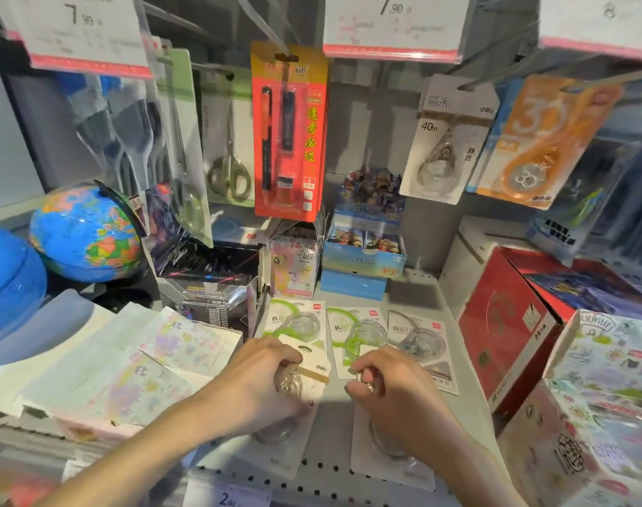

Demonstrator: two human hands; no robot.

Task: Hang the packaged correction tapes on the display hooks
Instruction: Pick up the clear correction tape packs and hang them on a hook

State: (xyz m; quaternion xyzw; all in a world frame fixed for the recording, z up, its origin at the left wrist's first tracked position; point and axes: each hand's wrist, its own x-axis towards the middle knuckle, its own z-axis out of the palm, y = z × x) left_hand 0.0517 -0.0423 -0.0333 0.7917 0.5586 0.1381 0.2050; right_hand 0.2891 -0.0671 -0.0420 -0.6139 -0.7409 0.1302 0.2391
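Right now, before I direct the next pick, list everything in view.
correction tape packs on shelf: at least five, white cards, green or grey print, centre
hanging 40m correction tape: one, grey, upper right hook
orange correction tape pack: one, orange, next hook to the right
red pen pack: one, red, centre hook
scissors: one pair, green-grey, left of it
globe: one, blue, left
card boxes: several, blue, behind
red box: one, right
left hand: grips a pack
right hand: pinches a pack
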